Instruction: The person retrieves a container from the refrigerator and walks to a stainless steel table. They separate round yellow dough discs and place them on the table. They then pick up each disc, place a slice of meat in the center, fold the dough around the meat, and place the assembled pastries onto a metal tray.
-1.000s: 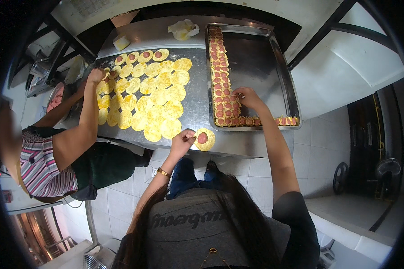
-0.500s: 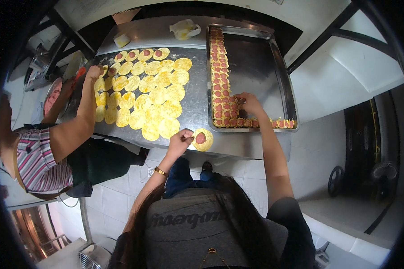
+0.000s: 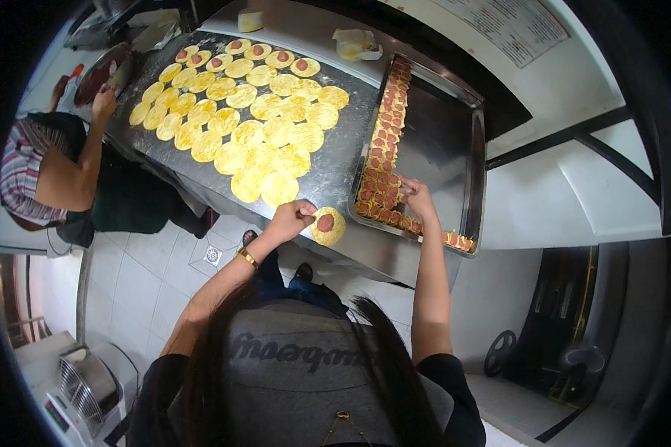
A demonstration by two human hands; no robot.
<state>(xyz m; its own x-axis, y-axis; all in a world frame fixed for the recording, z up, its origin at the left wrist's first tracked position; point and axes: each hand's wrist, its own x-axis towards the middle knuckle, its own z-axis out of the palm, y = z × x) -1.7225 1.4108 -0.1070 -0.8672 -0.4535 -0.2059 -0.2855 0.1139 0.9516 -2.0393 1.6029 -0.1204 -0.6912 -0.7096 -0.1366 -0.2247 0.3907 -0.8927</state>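
Observation:
With thumb and fingers pinched together, my left hand (image 3: 294,219) grips the left edge of a yellow dough round (image 3: 326,237) at the table's front edge. A lump of pink meat filling (image 3: 325,223) sits in the middle of that round. Inside the large metal tray (image 3: 479,179), my right hand (image 3: 419,198) has its fingers drawn together beside the rows of folded, meat-filled dough pieces (image 3: 378,186). Whatever is between those fingertips is hidden. Many flat yellow dough rounds (image 3: 240,95) cover the table to the left, some overlapping; several along the far edge carry meat lumps.
At the left a co-worker's hand (image 3: 104,103) is at a bowl (image 3: 119,65) of meat filling, with an orange-handled tool (image 3: 76,71) near the other hand. A crumpled plastic bag (image 3: 356,45) and a pale block-shaped thing (image 3: 250,20) lie at the table's back.
My view has turned, so the table appears tilted. The co-worker's hand has gone from the dough rounds to the bowl. My hands stay at the same dough round and tray spot.

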